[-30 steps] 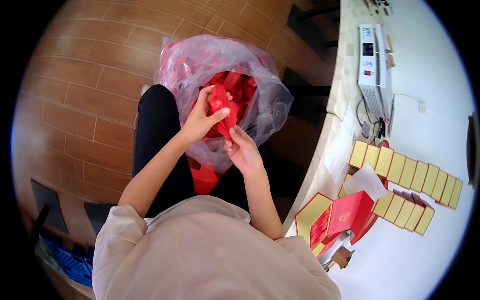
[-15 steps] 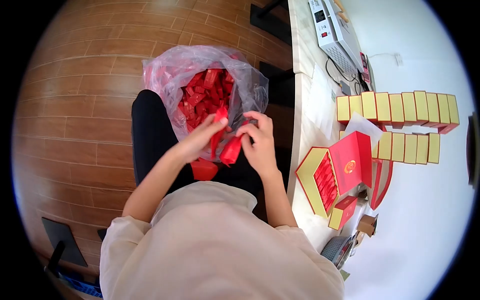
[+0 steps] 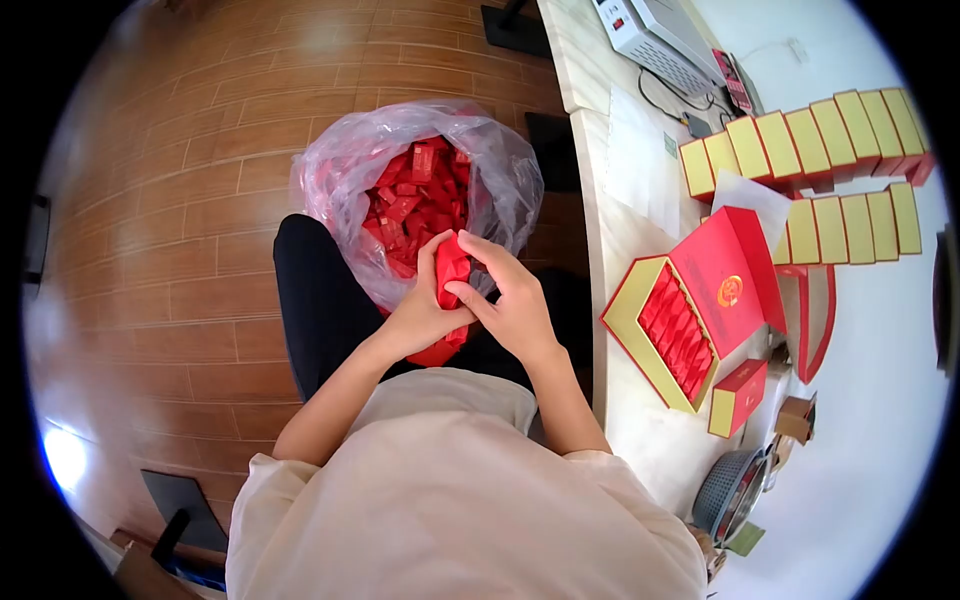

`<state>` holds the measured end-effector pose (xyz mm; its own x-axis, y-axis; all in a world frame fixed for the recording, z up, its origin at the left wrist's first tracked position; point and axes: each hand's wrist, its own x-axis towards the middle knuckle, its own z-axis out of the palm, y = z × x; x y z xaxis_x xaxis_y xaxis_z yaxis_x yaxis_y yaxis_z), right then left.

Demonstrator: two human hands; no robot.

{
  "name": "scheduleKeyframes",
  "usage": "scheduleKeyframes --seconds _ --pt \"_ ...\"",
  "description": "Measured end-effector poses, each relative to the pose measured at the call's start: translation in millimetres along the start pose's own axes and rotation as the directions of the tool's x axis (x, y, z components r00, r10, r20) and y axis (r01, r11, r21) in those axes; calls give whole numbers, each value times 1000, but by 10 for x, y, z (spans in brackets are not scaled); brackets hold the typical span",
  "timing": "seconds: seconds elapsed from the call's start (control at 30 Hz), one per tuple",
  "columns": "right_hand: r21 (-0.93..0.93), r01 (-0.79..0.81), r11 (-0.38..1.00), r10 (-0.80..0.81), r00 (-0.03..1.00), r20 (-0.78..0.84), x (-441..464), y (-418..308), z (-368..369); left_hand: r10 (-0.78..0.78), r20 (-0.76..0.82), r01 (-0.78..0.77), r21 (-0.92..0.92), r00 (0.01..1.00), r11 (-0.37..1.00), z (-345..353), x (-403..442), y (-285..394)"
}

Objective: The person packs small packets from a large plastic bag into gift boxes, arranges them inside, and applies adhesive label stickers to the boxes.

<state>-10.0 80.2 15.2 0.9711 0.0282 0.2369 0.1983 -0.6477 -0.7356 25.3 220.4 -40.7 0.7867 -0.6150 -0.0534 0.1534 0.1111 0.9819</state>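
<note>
On the pale desk [image 3: 640, 440] there stands, at its far end, a white appliance [image 3: 665, 45] which has a small red switch on its front and rows of vent holes in its side. Beside it lie black cables [image 3: 650, 90], a dark adapter [image 3: 697, 125] and a red-and-black device [image 3: 735, 80]. A white sheet [image 3: 640, 140] with a green mark lies flat nearby. At the near end is a grey basket [image 3: 718, 492], and close to it a brown cardboard box [image 3: 796, 418] and a flat green piece [image 3: 747, 540]. The floor [image 3: 190, 260] is brown, with pale joint lines; a black base plate [image 3: 195, 508] rests on it at lower left.
</note>
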Motion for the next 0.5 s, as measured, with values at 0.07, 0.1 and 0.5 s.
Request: scheduleKeyframes --seconds 0.07,0.1,0.5 --pt "-79 102 992 -108 991 -82 -31 41 -38 8 25 -8 31 1000 999 72 5 72" --pt "-72 92 993 -99 990 -96 -53 91 -43 -18 50 18 4 999 1000 111 9 124" --pt "435 -243 867 411 842 -350 -235 224 -349 -136 85 154 -274 987 949 412 431 341"
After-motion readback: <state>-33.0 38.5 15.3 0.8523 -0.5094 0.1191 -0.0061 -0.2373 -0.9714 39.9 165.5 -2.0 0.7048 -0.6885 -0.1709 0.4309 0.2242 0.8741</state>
